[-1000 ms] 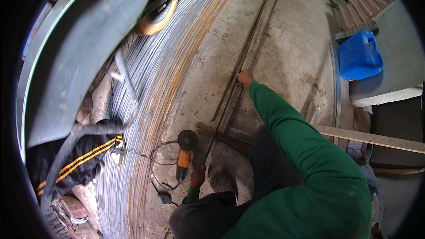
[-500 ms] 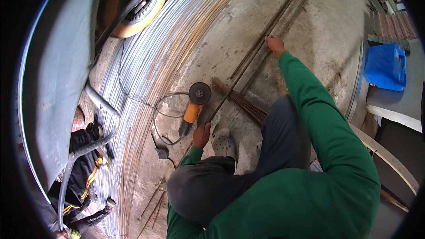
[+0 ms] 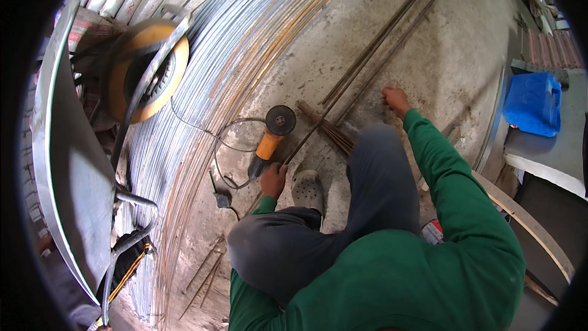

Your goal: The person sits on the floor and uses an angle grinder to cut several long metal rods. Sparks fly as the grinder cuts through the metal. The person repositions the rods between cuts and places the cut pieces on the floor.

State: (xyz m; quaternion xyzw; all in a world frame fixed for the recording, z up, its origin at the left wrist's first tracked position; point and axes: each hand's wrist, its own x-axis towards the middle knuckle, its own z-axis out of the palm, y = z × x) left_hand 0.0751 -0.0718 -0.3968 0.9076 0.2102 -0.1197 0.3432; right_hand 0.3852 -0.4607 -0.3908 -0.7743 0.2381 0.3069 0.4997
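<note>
My left hand (image 3: 273, 179) is closed round the near end of a long, thin steel rod (image 3: 304, 141) on the concrete floor, beside my shoe. Up and to the right, my right hand (image 3: 397, 102) hangs with its fingers curled in, apart from the rods and with nothing visible in it. Another dark rod (image 3: 392, 49) lies alongside the first. A bundle of short rods (image 3: 334, 133) crosses under the long one near my knee. Just left of the rods an orange angle grinder (image 3: 268, 142) with a dark disc (image 3: 280, 121) rests on the floor, its cord trailing left.
Many long steel bars (image 3: 184, 110) curve along the left. Beyond them stands a wheelbarrow (image 3: 79, 147) with an orange-rimmed wheel (image 3: 150, 70), a person's dark clothing partly behind it. At right, a blue jerrycan (image 3: 533, 104) sits on a ledge. Short rods (image 3: 205, 279) lie lower left.
My right hand has let go of the rod and drawn back towards me, lower right. My left hand stays at the near end. The wheelbarrow has shifted left and downward in view.
</note>
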